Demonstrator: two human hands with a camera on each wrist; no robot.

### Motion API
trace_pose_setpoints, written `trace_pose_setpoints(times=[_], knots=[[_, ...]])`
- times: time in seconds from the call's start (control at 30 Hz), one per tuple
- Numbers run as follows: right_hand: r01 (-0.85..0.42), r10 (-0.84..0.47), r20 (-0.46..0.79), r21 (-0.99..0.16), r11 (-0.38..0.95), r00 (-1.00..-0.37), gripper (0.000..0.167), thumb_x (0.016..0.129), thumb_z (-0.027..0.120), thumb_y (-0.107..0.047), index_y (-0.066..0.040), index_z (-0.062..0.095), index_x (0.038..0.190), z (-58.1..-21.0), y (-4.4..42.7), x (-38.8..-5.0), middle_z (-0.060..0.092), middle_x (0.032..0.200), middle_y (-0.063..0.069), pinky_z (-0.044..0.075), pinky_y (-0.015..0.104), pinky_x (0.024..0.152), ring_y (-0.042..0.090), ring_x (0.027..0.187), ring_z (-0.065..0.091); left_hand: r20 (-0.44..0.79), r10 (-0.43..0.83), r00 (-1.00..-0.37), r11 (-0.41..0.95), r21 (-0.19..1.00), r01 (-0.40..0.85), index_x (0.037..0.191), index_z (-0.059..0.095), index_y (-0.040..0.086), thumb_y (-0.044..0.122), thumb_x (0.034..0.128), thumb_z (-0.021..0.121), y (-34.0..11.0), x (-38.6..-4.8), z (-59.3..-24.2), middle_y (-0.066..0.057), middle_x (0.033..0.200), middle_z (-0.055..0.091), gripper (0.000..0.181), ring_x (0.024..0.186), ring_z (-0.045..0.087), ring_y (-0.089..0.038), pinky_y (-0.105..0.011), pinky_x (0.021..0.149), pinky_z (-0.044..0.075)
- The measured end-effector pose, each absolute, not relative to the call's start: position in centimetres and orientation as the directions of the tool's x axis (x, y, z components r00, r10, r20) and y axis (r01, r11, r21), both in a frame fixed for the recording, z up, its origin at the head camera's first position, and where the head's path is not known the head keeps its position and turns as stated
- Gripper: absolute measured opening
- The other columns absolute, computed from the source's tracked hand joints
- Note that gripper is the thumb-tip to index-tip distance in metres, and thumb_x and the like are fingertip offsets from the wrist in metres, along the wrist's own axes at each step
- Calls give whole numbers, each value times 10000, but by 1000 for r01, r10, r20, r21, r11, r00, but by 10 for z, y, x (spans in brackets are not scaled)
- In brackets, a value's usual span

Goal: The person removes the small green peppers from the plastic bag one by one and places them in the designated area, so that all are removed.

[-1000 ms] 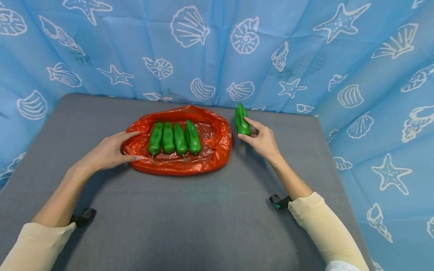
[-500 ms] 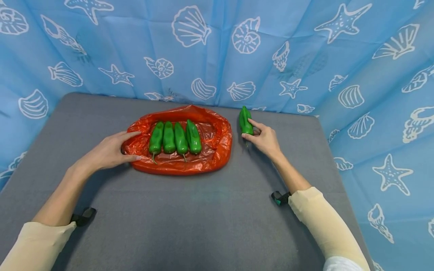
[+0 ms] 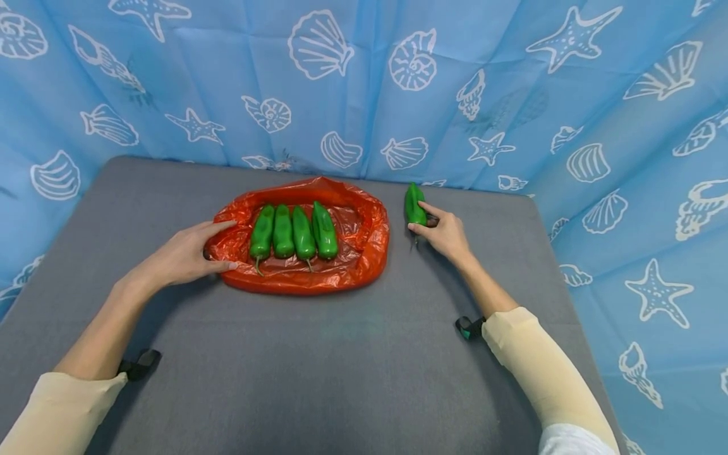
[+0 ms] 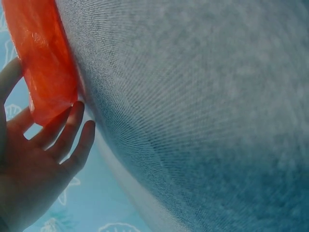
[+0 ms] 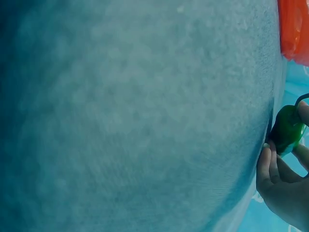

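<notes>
Perhaps, on the grey table (image 3: 341, 373), the flimsy red bag (image 3: 307, 282) could crumple if the left hand (image 3: 184, 253), fingers spread against its left end, pushed, tipping the four peppers (image 3: 282, 234) inside; right of the bag, the right hand (image 3: 446, 235) pinches a lone pepper (image 3: 414, 205), whose glossy skin might slip.

The right hand (image 3: 446, 235) hides part of the held green pepper (image 3: 412, 205) in the head view; the bottom edge cuts off both sleeves (image 3: 546, 370); in the right wrist view, the right edge crops that hand, the stem (image 5: 300, 98) and the red bag (image 5: 292, 31); the left wrist view's left edge crops the left hand (image 4: 34, 169); the table (image 4: 193, 96) blurs there at lower right.
</notes>
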State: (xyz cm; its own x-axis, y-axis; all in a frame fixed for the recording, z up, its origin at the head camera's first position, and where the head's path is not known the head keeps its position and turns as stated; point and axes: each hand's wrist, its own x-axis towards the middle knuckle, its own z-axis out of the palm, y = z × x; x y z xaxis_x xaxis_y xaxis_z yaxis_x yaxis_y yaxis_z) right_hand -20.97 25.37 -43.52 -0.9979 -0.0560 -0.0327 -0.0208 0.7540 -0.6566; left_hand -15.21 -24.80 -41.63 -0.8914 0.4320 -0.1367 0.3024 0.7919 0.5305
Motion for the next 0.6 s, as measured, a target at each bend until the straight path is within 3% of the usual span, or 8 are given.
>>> trace_pose_setpoints(times=[0.3,0.6], knots=[[-28,-69,-38,-649,760,-997,660,899,762,-271,-165,482,1488,-435,256,-211,631,1243,221,534,437,792,305,1049,637,-143,420,-896,804,517,294,1532,347,25,380,866,780,-248,-154,-415,-350,1466,368,870,1310,385,-535,-680,1039,327],[-18,-69,-48,-671,741,-996,670,896,764,-264,-154,475,1491,-436,258,-210,559,1357,217,541,477,846,324,1111,624,-157,405,-901,808,522,272,1543,331,42,383,867,778,-249,-153,-416,-353,1497,330,879,1345,335,-543,-688,1062,289]])
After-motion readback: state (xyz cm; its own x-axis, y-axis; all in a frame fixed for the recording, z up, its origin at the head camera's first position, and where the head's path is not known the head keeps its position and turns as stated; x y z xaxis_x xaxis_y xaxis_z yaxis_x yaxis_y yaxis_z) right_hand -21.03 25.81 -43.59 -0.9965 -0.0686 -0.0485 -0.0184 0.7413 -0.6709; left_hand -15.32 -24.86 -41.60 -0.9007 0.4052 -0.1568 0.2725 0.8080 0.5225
